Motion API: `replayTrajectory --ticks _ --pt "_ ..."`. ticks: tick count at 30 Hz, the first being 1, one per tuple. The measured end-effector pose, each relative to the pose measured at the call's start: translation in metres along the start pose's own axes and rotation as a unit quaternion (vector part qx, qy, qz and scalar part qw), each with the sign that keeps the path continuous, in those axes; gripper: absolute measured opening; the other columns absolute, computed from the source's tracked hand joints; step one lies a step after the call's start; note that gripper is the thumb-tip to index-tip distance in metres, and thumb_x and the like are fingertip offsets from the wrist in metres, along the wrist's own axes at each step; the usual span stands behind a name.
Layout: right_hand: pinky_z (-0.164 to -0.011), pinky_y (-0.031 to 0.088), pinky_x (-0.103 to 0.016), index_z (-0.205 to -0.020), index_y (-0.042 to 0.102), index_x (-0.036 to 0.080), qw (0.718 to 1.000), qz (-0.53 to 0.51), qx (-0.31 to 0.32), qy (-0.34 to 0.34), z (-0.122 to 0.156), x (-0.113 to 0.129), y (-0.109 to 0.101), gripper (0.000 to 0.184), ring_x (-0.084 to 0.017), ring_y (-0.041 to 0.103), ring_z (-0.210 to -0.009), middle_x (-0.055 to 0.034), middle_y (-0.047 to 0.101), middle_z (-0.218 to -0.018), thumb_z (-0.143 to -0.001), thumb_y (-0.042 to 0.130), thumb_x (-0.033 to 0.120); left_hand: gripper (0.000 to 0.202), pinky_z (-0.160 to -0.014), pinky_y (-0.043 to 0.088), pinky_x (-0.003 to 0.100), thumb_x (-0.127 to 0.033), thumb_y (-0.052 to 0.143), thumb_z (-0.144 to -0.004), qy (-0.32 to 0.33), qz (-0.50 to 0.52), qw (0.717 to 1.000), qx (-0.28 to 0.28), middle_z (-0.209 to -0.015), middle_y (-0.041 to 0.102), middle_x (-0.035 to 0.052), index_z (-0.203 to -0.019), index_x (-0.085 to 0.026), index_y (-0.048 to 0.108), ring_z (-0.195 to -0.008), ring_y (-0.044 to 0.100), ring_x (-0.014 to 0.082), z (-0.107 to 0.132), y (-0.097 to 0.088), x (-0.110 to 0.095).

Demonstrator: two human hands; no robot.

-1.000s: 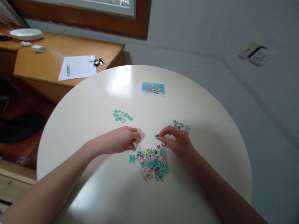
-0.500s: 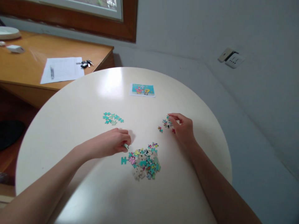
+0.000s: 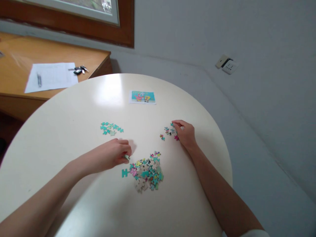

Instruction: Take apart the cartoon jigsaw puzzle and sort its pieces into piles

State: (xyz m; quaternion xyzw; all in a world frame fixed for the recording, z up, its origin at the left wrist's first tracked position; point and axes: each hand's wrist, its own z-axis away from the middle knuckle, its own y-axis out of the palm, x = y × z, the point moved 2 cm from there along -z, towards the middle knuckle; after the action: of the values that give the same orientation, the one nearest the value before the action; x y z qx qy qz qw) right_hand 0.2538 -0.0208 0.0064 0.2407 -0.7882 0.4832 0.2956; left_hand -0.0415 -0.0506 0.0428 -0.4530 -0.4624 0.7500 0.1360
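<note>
My left hand (image 3: 118,152) is closed on a pale green puzzle piece (image 3: 126,157), just off the upper left of the mixed puzzle pile (image 3: 148,172). A loose teal piece (image 3: 125,173) lies at the pile's left edge. Over on the right, my right hand (image 3: 184,132) pinches a teal puzzle piece (image 3: 172,124) at the far side of a small multicoloured group (image 3: 170,131). A pink piece (image 3: 176,138) lies beside its thumb. Beyond my left hand is a cluster of teal pieces (image 3: 111,128).
A small cartoon picture card (image 3: 143,97) lies toward the far side of the round white table (image 3: 182,204). On the wooden desk (image 3: 59,51) at the left are a sheet of paper (image 3: 53,77), pens and keys (image 3: 80,69). A wall socket (image 3: 229,66) is at the right.
The whole view has shifted, so things appear farther left. My left hand keeps its piece by the pile. My right hand stays at the small group with its fingers drawn together.
</note>
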Motion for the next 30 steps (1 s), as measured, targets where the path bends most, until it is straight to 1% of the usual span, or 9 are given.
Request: replayTrajectory --ticks 8,13,18,26,30 --pt "-0.071 0.046 -0.03 -0.073 0.07 0.018 0.999 0.037 0.008 0.014 -0.002 -0.003 0.0 0.018 -0.017 0.059 -0.066 -0.0035 0.071 -0.073 -0.07 0.054 0.027 0.01 -0.063 0.037 0.024 -0.022 0.052 -0.081 0.007 0.004 1.0 -0.005 -0.081 0.058 0.0024 -0.073 -0.019 0.057 -0.069 0.053 0.0124 -0.001 0.0 0.001" --pt "-0.072 0.044 -0.031 -0.074 0.069 0.018 0.998 0.065 0.005 -0.003 -0.002 -0.009 0.001 0.017 -0.016 0.055 -0.068 -0.0041 0.065 -0.073 -0.071 0.056 0.027 0.012 -0.061 0.037 0.024 -0.024 0.051 -0.082 0.019 0.02 1.0 -0.012 -0.081 0.058 0.0028 -0.074 -0.019 0.057 -0.068 0.053 0.0125 0.0 0.001 0.003" --pt "-0.074 0.042 -0.033 -0.075 0.07 0.018 0.996 0.093 -0.001 -0.007 -0.002 -0.012 0.003 0.016 -0.017 0.053 -0.07 -0.0041 0.06 -0.074 -0.071 0.057 0.027 0.011 -0.061 0.037 0.024 -0.024 0.052 -0.082 0.006 0.016 1.0 -0.009 -0.08 0.058 0.0029 -0.073 -0.019 0.058 -0.068 0.053 0.013 0.0 0.0 0.001" --pt "-0.073 0.041 -0.034 -0.073 0.067 0.018 0.995 0.085 -0.033 -0.028 0.0 -0.005 0.001 0.014 -0.018 0.05 -0.069 -0.0035 0.057 -0.073 -0.073 0.056 0.025 0.011 -0.061 0.037 0.025 -0.024 0.052 -0.082 -0.024 -0.018 0.999 -0.02 -0.08 0.059 0.0038 -0.075 -0.018 0.057 -0.067 0.052 0.0134 -0.002 -0.003 -0.002" --pt "-0.074 0.042 -0.035 -0.073 0.066 0.019 0.996 0.062 -0.03 -0.064 0.006 0.008 0.002 0.011 -0.018 0.052 -0.071 -0.004 0.059 -0.074 -0.074 0.056 0.023 0.012 -0.06 0.037 0.025 -0.024 0.05 -0.083 -0.023 -0.02 0.999 -0.033 -0.079 0.059 0.0035 -0.076 -0.018 0.056 -0.067 0.052 0.0132 -0.003 -0.001 0.001"
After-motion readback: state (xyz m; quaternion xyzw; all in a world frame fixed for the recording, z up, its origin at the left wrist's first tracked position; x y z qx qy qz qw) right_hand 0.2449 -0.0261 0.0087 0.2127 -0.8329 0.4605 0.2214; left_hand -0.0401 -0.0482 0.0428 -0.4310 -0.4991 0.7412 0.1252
